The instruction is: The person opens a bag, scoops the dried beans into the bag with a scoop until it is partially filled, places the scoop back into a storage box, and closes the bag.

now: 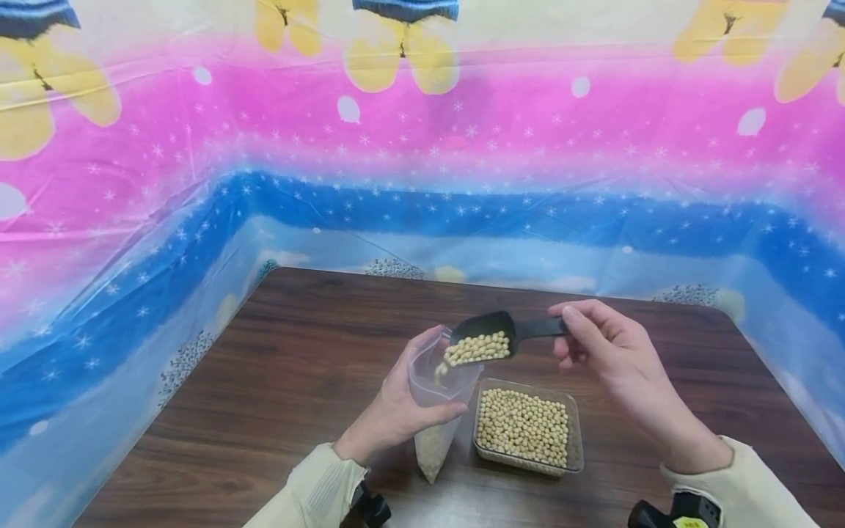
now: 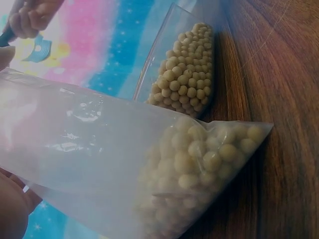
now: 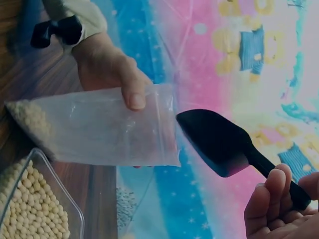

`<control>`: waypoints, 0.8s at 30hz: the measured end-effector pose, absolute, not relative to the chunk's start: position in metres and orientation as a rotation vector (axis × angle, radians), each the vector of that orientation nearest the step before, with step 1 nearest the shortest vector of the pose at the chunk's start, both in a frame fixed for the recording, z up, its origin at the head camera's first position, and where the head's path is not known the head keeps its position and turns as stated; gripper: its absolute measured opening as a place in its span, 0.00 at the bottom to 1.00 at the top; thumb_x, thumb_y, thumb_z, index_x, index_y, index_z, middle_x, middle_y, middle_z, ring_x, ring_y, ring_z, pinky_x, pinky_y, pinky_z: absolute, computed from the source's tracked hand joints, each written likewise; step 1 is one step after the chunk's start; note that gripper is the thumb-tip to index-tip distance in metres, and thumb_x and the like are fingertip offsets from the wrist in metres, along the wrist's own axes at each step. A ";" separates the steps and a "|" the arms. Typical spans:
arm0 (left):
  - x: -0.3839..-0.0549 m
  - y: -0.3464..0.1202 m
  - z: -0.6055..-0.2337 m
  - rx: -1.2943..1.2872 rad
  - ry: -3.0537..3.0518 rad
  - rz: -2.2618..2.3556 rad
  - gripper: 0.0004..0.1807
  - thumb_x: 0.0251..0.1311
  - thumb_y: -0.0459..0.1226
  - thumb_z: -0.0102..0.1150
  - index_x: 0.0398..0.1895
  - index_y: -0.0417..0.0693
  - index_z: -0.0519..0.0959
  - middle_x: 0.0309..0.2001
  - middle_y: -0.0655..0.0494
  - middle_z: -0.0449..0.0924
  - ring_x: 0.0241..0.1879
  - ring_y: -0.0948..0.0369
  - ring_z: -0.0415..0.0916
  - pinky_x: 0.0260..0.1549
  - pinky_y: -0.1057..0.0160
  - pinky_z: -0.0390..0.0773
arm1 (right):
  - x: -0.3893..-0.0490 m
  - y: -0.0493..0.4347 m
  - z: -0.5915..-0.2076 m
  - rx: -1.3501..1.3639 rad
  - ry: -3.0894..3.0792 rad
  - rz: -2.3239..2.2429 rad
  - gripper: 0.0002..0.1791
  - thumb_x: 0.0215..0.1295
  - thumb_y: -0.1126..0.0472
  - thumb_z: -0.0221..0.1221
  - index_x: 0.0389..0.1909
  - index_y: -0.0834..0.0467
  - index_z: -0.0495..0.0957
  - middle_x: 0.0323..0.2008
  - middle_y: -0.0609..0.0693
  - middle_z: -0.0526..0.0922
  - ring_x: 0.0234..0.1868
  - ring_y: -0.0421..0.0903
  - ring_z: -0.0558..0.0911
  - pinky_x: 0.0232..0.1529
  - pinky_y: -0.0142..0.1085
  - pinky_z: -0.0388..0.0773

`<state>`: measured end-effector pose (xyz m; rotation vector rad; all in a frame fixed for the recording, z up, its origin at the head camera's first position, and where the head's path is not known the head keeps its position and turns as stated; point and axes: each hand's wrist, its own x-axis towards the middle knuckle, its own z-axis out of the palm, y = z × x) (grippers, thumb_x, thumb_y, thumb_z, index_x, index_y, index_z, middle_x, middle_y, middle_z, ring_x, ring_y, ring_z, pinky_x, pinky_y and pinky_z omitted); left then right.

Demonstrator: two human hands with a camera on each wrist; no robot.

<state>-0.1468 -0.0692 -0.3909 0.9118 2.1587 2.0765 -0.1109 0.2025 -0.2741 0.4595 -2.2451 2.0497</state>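
My left hand (image 1: 396, 407) grips a clear zip bag (image 2: 75, 134) near its top, thumb on the front and fingers behind, keeping its mouth spread. Pale round soybeans (image 2: 199, 154) fill the bag's bottom corner, which hangs low over the table. In my right hand (image 1: 623, 359) is the handle of a black scoop (image 3: 214, 142), pinched between thumb and fingers. Its blade tilts down to the left over the bag's mouth, loaded with soybeans (image 1: 480, 348), and a few slide off the front edge into the bag.
Right of the bag stands a clear rectangular tub (image 1: 579, 440) holding many soybeans (image 1: 521, 425). Both are at the near part of a dark wood table (image 1: 317, 330). A patterned pink and blue cloth (image 1: 422, 161) hangs around the table's back and sides.
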 end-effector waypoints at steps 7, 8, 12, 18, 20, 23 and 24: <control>-0.148 -0.069 -0.391 0.965 2.156 2.084 0.54 0.43 0.31 0.76 0.73 0.54 0.55 0.64 0.52 0.66 0.62 0.53 0.67 0.55 0.56 0.76 | -0.108 0.198 -0.269 0.508 -2.352 1.781 0.13 0.76 0.59 0.48 0.51 0.61 0.76 0.28 0.58 0.79 0.28 0.48 0.80 0.32 0.37 0.82; -0.148 -0.069 -0.391 0.966 2.162 2.078 0.53 0.43 0.31 0.76 0.73 0.55 0.55 0.64 0.51 0.66 0.61 0.53 0.67 0.56 0.56 0.75 | -0.107 0.200 -0.269 0.511 -2.344 1.783 0.13 0.76 0.59 0.48 0.51 0.60 0.76 0.28 0.58 0.79 0.28 0.48 0.80 0.32 0.37 0.82; -0.147 -0.071 -0.391 0.957 2.193 2.056 0.53 0.44 0.33 0.76 0.73 0.56 0.55 0.64 0.51 0.67 0.59 0.53 0.69 0.56 0.53 0.75 | -0.102 0.212 -0.267 0.566 -2.238 1.958 0.13 0.76 0.62 0.47 0.53 0.62 0.75 0.31 0.56 0.79 0.32 0.45 0.80 0.34 0.35 0.82; -0.146 -0.071 -0.390 0.920 2.186 2.067 0.53 0.44 0.32 0.76 0.73 0.57 0.55 0.64 0.52 0.67 0.57 0.51 0.70 0.54 0.48 0.75 | -0.089 0.248 -0.272 0.486 -2.145 2.097 0.15 0.75 0.66 0.48 0.58 0.65 0.72 0.33 0.52 0.80 0.33 0.42 0.80 0.35 0.32 0.81; -0.146 -0.071 -0.389 0.914 2.188 2.065 0.53 0.44 0.32 0.76 0.73 0.57 0.55 0.64 0.53 0.67 0.58 0.51 0.70 0.54 0.47 0.75 | -0.082 0.256 -0.279 0.383 -2.262 1.906 0.15 0.74 0.65 0.50 0.57 0.63 0.73 0.30 0.52 0.80 0.31 0.43 0.79 0.32 0.31 0.80; -0.146 -0.071 -0.389 0.906 2.200 2.053 0.54 0.43 0.33 0.77 0.73 0.58 0.55 0.64 0.54 0.67 0.57 0.52 0.70 0.54 0.49 0.76 | -0.074 0.263 -0.296 0.270 -2.509 1.507 0.13 0.74 0.59 0.51 0.54 0.57 0.75 0.28 0.51 0.78 0.25 0.43 0.76 0.23 0.33 0.75; -0.146 -0.072 -0.390 0.905 2.204 2.050 0.54 0.44 0.33 0.77 0.73 0.58 0.55 0.64 0.54 0.67 0.57 0.52 0.70 0.54 0.50 0.76 | -0.072 0.264 -0.302 0.257 -2.577 1.381 0.12 0.74 0.58 0.51 0.53 0.55 0.76 0.27 0.51 0.77 0.23 0.44 0.74 0.21 0.33 0.73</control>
